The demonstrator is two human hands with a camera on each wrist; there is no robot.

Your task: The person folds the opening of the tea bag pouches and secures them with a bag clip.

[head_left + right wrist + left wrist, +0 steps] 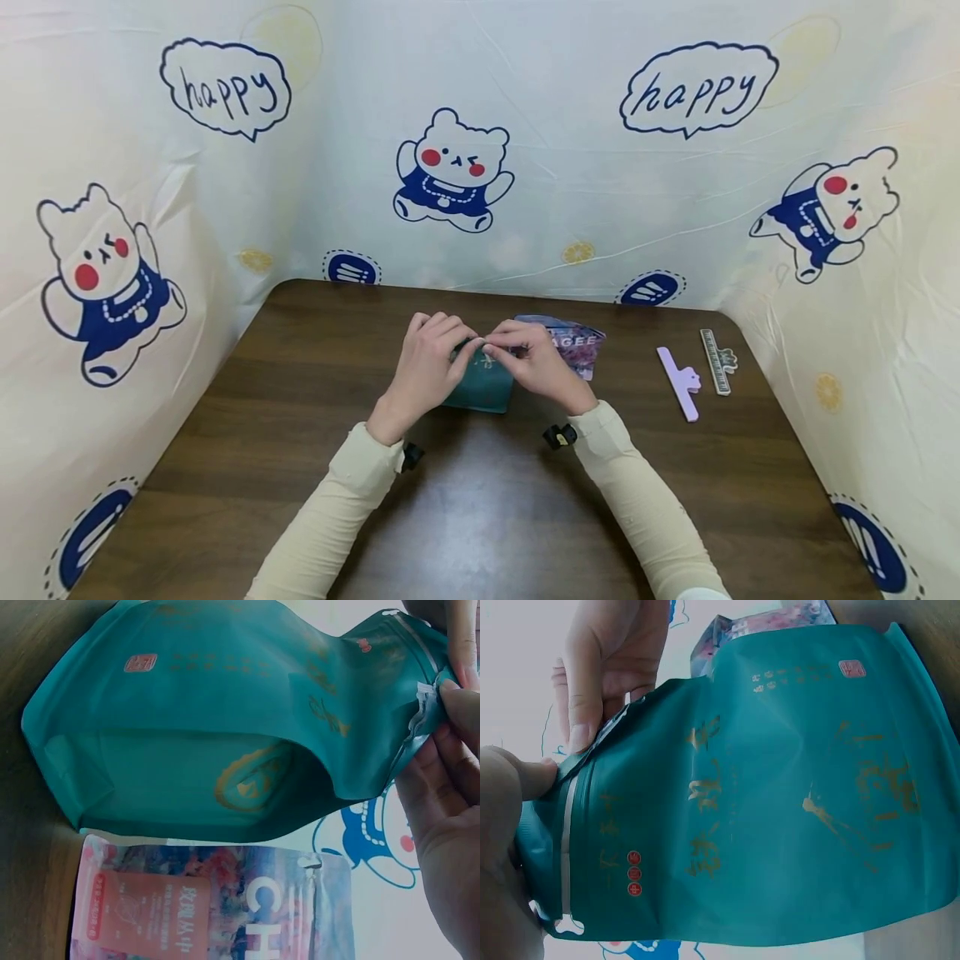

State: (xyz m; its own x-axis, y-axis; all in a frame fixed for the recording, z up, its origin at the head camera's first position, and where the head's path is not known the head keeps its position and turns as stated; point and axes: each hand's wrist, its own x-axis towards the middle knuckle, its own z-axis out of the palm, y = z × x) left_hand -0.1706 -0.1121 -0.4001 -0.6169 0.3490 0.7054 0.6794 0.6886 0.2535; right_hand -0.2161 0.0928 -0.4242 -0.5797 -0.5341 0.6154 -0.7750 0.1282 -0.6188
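Note:
A green foil tea pouch (483, 392) with gold lettering stands on the table between both hands. My left hand (423, 362) pinches its top edge, and in the left wrist view its thumb lies near the pale strip across the pouch (780, 787). Close beside it, my right hand (540, 367) pinches the same edge between thumb and fingers. The right wrist view shows the pouch (180, 780) with its top bent and crumpled at the fingertips and its side fold bulging. Whether the mouth is sealed cannot be seen.
A pink and purple printed pouch (581, 346) stands just right of the green one, partly behind the right hand. Farther right on the brown table (480, 517) lie a lilac clip (681, 383) and a clear ruler-like clip (717, 362). A patterned curtain (555, 208) surrounds the table.

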